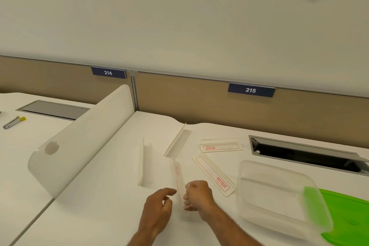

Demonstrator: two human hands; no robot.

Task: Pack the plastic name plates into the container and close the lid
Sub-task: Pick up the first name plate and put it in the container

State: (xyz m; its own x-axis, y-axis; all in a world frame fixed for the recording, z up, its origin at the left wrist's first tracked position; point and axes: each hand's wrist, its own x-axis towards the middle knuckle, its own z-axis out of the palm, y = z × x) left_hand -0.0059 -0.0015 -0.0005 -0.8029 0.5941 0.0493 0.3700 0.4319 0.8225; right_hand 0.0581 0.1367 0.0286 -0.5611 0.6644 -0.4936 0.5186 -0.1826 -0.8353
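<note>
Pinched in the right hand [197, 195] is the near end of a clear plastic name plate [178, 177] with faint red print, which runs away from the person across the white desk [103, 195]. The left hand [158, 205] sits just beside it with loosely curled fingers, the forefinger reaching toward the plate's edge; whether it touches cannot be told.

Four more name plates lie on the desk beyond the hands: one stands on its long edge to the left [145, 163], one lies tilted at the middle [177, 142], one with a red label rests flat farther back [221, 145], and another red-printed one lies diagonally just right of the held plate [213, 175].

Right of that, a clear plastic container [279, 193] stands open, and a green lid [347, 217] lies partly beneath its right side. A white curved divider [83, 140] rises to the left.
</note>
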